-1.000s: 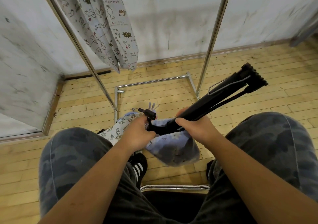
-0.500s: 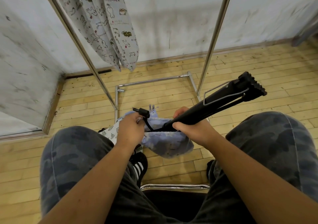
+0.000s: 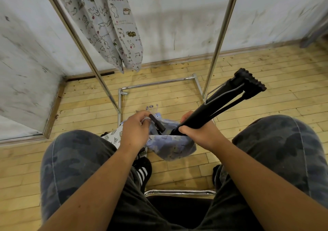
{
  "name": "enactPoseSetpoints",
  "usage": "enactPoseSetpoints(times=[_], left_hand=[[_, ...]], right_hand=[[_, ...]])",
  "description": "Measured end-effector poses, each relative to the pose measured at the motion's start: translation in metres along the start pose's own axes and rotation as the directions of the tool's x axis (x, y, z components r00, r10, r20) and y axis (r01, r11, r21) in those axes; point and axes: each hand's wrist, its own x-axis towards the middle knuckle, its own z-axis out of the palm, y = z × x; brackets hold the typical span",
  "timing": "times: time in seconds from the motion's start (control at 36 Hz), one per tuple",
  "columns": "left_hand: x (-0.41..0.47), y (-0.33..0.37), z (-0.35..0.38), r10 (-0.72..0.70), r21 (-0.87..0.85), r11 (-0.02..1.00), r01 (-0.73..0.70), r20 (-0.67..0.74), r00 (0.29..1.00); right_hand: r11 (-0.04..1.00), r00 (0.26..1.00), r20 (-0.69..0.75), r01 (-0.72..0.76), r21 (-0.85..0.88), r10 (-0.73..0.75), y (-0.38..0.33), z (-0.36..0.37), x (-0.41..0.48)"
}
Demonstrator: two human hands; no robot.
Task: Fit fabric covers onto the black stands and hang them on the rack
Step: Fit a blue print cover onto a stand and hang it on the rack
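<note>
At the far left, the rack (image 3: 85, 53) is already carrying one cat-print cover (image 3: 113, 26), which is hanging from above with its tip just clear of the floor (image 3: 177, 97). Lower down, a leaf-print fabric (image 3: 115, 135) is peeking out beside the person's left knee.

The left hand (image 3: 136, 129) is pinching the rim of the blue cover (image 3: 170, 145), its fingers curled round the cloth and holding the mouth open. A short black arm (image 3: 157, 123) at the stand's head is poking out just beside those fingers.

The right hand (image 3: 200, 133) is clamping the shaft of the black stand (image 3: 221, 103), which is slanting up and to the right with its ribbed feet highest.

A second ago the stand's head was lying across the top of the cover with the left hand on that black arm. Now the left hand is gripping the fabric instead, and the stand is tilting more steeply with its lower end entering the opening.

The fitting seems to be only beginning. Most of the stand is still bare, so the cover probably needs drawing along the shaft before this stand can go on the rack.
</note>
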Motion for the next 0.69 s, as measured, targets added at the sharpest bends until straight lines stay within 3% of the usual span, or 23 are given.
enactPoseSetpoints(times=[0.11,0.33,0.69], left_hand=[[-0.0017,0.0011,0.0016,0.100,0.039,0.994,-0.100,-0.006,0.995],[-0.0020,0.0009,0.0044,0.115,0.014,0.993,-0.115,-0.025,0.993],[0.0025,0.0020,0.0038,-0.047,-0.050,0.998,0.043,-0.071,0.996]], right_hand=[[0.999,1.000,0.002,-0.003,-0.032,0.003,0.0027,0.0005,0.0013],[0.997,0.998,0.048,0.049,-0.066,-0.046,0.0102,0.0036,0.0047],[0.985,0.975,0.160,0.166,-0.053,-0.156,0.0083,0.0021,0.0012]])
